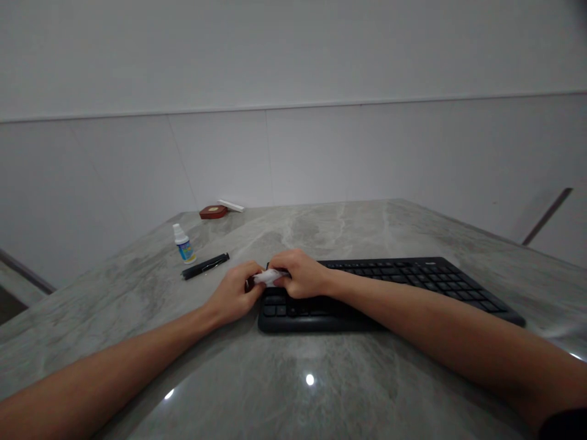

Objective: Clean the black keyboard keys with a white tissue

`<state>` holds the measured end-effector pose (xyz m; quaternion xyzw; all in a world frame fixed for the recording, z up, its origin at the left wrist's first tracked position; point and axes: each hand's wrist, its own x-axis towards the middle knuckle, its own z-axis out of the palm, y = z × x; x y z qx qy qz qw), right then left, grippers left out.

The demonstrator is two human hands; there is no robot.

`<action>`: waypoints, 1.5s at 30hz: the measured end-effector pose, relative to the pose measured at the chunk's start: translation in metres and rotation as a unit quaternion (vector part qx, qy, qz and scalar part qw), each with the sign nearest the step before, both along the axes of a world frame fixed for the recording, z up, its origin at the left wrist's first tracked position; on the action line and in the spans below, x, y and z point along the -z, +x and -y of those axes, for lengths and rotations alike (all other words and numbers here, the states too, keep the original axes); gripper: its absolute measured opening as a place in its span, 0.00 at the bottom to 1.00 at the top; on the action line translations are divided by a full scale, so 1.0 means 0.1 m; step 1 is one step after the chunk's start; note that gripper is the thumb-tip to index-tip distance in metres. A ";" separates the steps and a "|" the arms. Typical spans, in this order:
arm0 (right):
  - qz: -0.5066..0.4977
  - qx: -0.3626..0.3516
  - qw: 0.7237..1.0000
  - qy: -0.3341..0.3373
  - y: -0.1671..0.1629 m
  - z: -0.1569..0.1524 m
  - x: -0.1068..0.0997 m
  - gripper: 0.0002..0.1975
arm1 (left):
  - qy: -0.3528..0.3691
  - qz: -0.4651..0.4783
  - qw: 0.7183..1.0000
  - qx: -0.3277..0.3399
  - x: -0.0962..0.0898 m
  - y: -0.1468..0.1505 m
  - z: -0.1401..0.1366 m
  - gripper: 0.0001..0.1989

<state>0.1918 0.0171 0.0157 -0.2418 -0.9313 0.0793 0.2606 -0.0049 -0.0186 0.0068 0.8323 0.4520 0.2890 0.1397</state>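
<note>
A crumpled white tissue or wipe (266,278) is stretched between my two hands, just over the left end of a black keyboard (321,322). My left hand (239,287) pinches its left side, beside the keyboard's left edge; a small dark spot shows at the fingers, too unclear to name. My right hand (300,275) is closed on the other side, above the keys. My right forearm lies across the view over the keyboard and hides part of its keys.
Left of the hands, a black pen-like tool (205,266) lies by a small white spray bottle (184,244) with a blue label. A reddish-brown case (213,212) and a white strip (231,206) lie near the far edge of the grey marble table (220,379). A wall rises behind.
</note>
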 end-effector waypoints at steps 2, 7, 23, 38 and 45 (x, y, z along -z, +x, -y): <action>-0.004 0.015 1.000 0.017 0.01 0.00 0.01 0.05 | 0.008 0.004 1.000 -0.007 0.01 0.00 0.00 0.07; -0.010 0.029 0.999 0.034 0.02 0.00 0.02 0.05 | 0.015 0.006 1.000 -0.016 0.02 -0.01 -0.02 0.08; 0.000 0.024 0.998 0.057 0.01 0.01 0.03 0.06 | 0.010 0.007 1.000 -0.004 0.02 -0.02 -0.03 0.08; -0.158 0.067 0.983 -0.062 0.00 -0.02 0.05 0.09 | -0.060 0.143 0.987 -0.041 0.09 -0.02 -0.05 0.14; -0.119 0.013 0.992 -0.036 0.01 0.02 0.05 0.27 | -0.037 0.086 0.996 -0.013 0.06 -0.03 -0.03 0.10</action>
